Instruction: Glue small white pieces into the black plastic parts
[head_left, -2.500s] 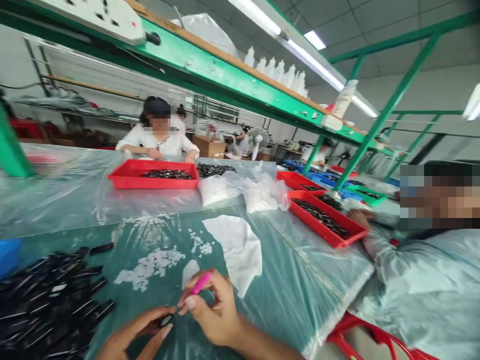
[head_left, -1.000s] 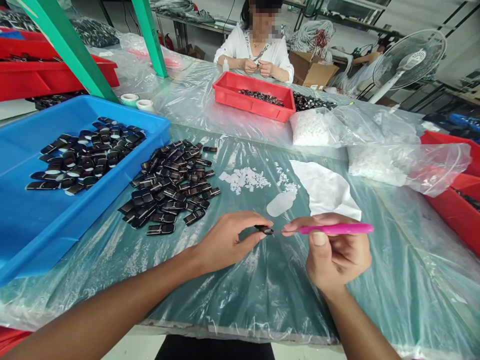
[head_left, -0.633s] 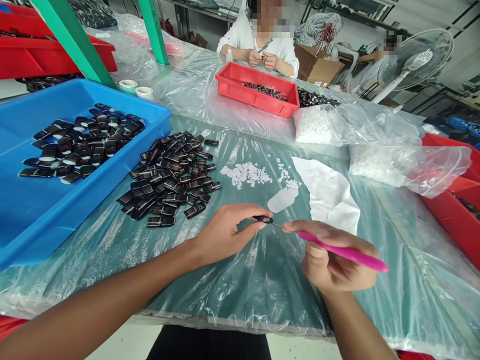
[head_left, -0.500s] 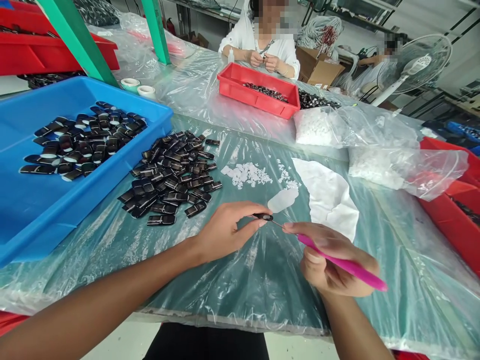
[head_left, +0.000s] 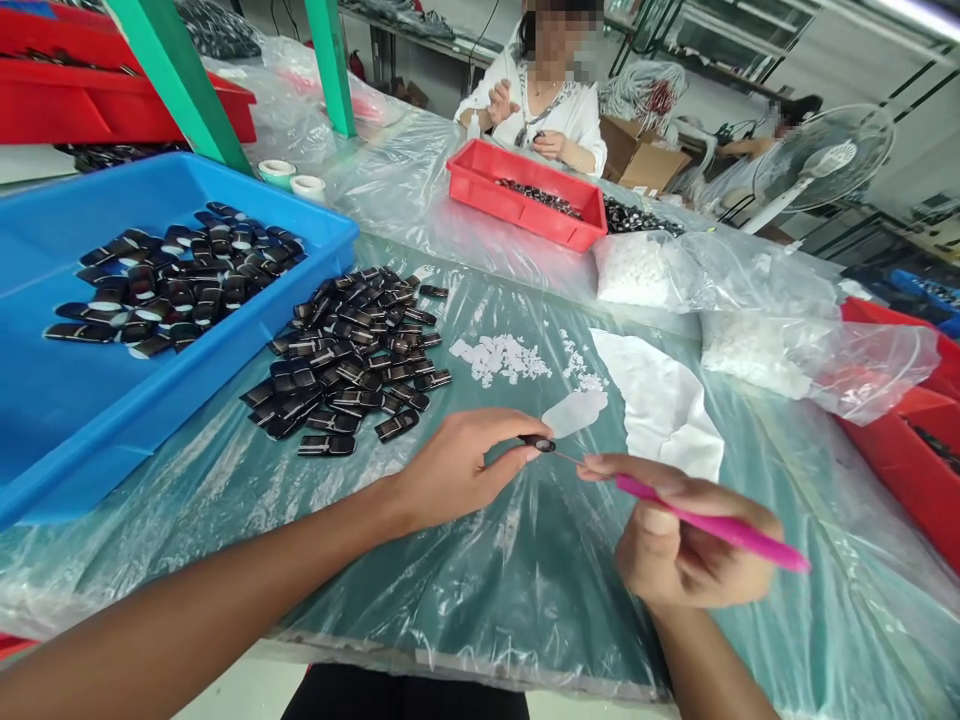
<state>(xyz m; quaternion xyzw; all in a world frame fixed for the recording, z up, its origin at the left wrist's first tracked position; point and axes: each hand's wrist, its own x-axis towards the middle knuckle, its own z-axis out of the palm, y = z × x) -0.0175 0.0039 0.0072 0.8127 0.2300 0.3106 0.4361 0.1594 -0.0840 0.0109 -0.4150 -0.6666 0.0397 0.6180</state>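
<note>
Between thumb and fingers, my left hand (head_left: 469, 460) pinches a small black plastic part (head_left: 538, 442) with a round end. My right hand (head_left: 694, 535) grips a pink-handled tool (head_left: 720, 525) with a thin metal shaft, whose tip reaches the round end of the part. Just beyond my left hand lies a white oval sheet (head_left: 576, 412) with small white pieces (head_left: 501, 358) around it. To the left, a pile of similar black parts (head_left: 352, 350) is spread on the plastic-covered table (head_left: 480, 600).
A blue tray (head_left: 300, 225) holding more black parts stands at left. A white cloth (head_left: 664, 400) lies at right, near bags of white pieces (head_left: 637, 270). Across the table, a person (head_left: 540, 110) sits behind a red bin (head_left: 525, 205). A fan (head_left: 825, 160) stands behind.
Both my hands shift slightly right in the picture, and the pink handle swings outward a little. The person opposite has raised one hand away from the other.
</note>
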